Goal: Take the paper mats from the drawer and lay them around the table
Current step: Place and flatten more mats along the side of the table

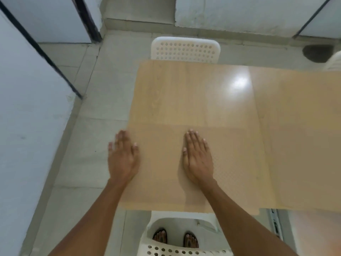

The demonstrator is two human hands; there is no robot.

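Paper mat flat on table at near edge, long axis L-R; R hand pressing flat on it, L hand open, blurred, over left end.

We count two flat brown paper mats: one at six o'clock on the table, one at three o'clock. One light wooden rectangular table. Two white perforated plastic chairs in full view: one at twelve o'clock, one at six. Two bare hands: left, right. Two sandalled feet.
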